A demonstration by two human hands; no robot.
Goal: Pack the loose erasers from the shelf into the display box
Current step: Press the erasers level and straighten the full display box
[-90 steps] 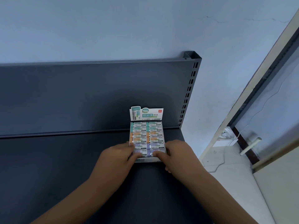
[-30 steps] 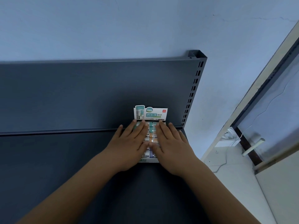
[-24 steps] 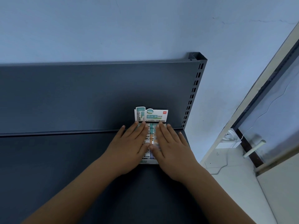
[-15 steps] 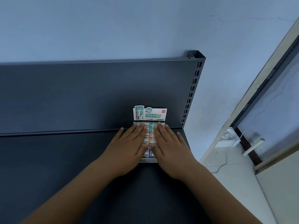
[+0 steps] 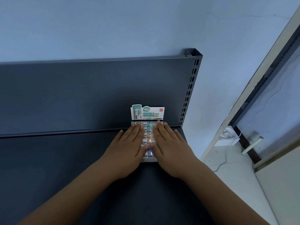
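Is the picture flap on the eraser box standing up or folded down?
Standing up. The flap rises straight from the back of the box, and its whole printed front shows.

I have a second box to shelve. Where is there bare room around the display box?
The shelf left of the left hand is bare, up to the back panel. Right of the display box only a narrow strip lies before the slotted upright, and the right hand partly covers it.
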